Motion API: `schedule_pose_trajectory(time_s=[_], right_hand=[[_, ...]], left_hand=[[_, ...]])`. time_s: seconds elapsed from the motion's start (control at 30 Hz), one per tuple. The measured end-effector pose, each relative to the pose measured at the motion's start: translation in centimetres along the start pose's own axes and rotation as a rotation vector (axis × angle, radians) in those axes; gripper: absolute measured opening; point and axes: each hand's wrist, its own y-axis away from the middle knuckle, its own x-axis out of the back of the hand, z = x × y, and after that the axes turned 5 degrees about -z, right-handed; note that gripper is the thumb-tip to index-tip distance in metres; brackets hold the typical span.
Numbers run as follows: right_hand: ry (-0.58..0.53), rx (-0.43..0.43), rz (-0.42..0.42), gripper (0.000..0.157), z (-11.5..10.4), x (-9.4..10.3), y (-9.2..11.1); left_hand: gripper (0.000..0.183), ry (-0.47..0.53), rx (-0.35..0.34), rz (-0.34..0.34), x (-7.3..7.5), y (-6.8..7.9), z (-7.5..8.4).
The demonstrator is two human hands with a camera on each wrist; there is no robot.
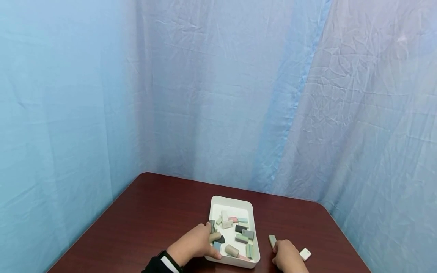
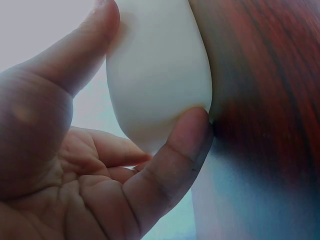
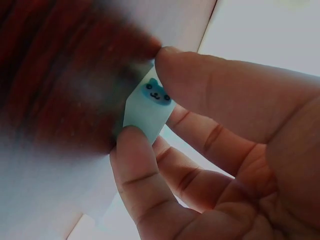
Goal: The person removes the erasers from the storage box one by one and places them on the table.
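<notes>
A white tray (image 1: 255, 242) of small erasers stands on the dark red table. My left hand (image 1: 196, 242) grips the tray's near left corner, with the thumb and fingers spread round its smooth white wall (image 2: 160, 65). To the right of the tray, my right hand (image 1: 288, 256) is low over the table. Its thumb and a fingertip pinch a pale green eraser (image 3: 145, 117) that bears a small blue bear face. In the head view this eraser (image 1: 272, 239) sticks out past the fingers. A white eraser (image 1: 305, 254) lies just right of that hand.
Inside the tray lie several erasers, among them a grey-beige cylinder (image 1: 232, 250), a dark block (image 1: 240, 228) and a green block (image 1: 241, 238). The wooden table (image 1: 164, 204) runs back to light blue curtains (image 1: 218, 113) behind and at both sides.
</notes>
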Motion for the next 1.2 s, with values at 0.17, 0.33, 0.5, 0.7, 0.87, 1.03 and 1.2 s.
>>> schedule_pose_trajectory(time_s=[0.17,0.33,0.5,0.7,0.87,1.03,1.2], right_hand=[[-0.002,0.005,-0.009,0.028,0.1,0.0,-0.1],[-0.03,-0.005,-0.083,0.024,0.1,0.1,-0.3],[-0.053,-0.038,-0.131,0.024,0.0,0.7,-0.4],[-0.026,-0.098,-0.163,0.037,-1.0,2.1,-0.7],[-0.056,-0.088,-0.173,0.043,-2.1,3.0,-0.6],[-0.111,-0.027,-0.156,0.038,-3.6,3.1,-0.4],[-0.153,0.034,-0.12,0.034,-5.7,2.6,-0.6]], left_hand=[[0.115,0.007,-0.005,-0.002,0.0,0.0,-0.1],[0.116,0.009,-0.001,-0.012,-0.1,-0.2,-0.2],[0.117,0.007,-0.002,-0.012,-0.1,-0.3,-0.3],[0.117,0.0,-0.007,-0.012,0.0,-0.2,-0.2],[0.116,0.017,0.005,-0.024,0.1,-0.1,-0.1],[0.116,0.019,0.007,-0.019,-0.1,-0.1,-0.1],[0.117,0.017,0.0,-0.007,-0.1,-0.2,-0.2]])
